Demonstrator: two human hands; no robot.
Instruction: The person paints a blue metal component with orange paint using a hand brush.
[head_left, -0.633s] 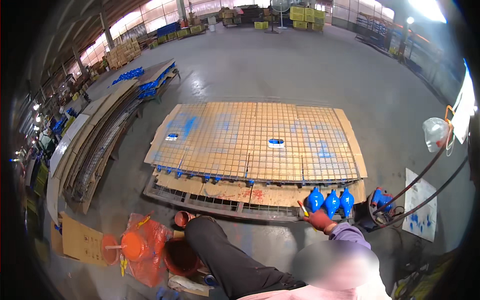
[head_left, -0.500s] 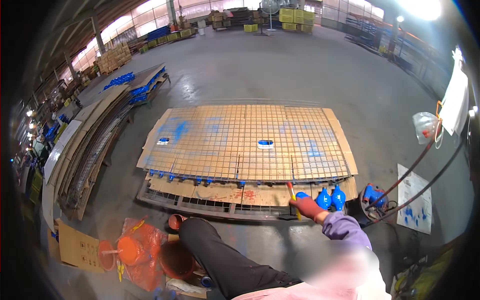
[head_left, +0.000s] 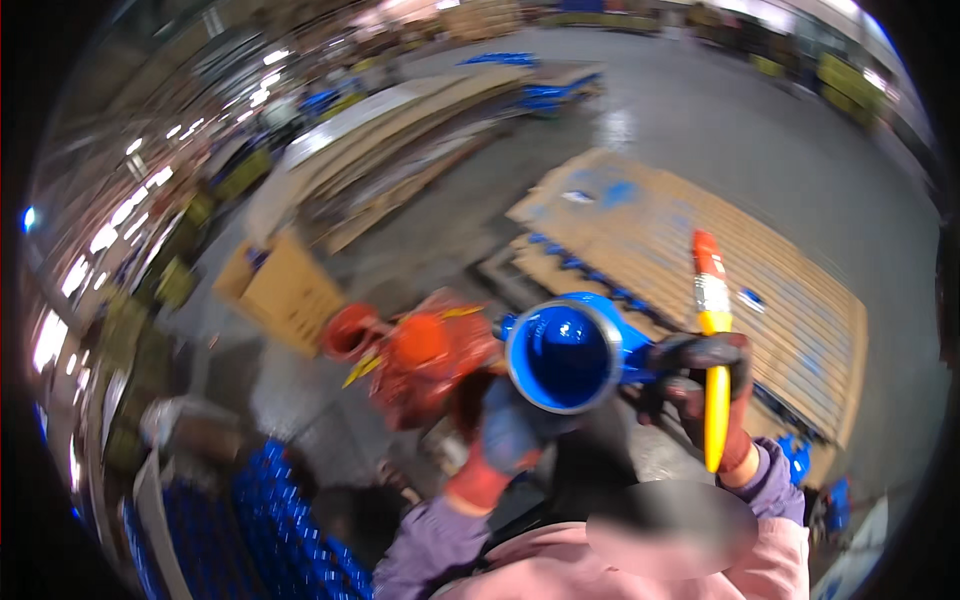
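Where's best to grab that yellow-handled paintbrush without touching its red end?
Probably low on the yellow handle, coming from below: the paintbrush points red tip up, and its slim bottom end sticks out past the grip of the right hand.

Industrial painting workshop | paintbrush (head_left: 714, 300) | orange-red paint tub (head_left: 420, 342) | paint-stained cardboard (head_left: 655, 190) | massed blue parts (head_left: 285, 515) | wide grey floor (head_left: 720, 125)

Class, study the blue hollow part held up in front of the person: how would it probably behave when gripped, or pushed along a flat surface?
The blue hollow part is probably stiff, since its silvery round rim looks like metal. Its glossy coating may make it slippery. Its rounded body might roll when pushed, though the projecting side pieces would likely interrupt that.
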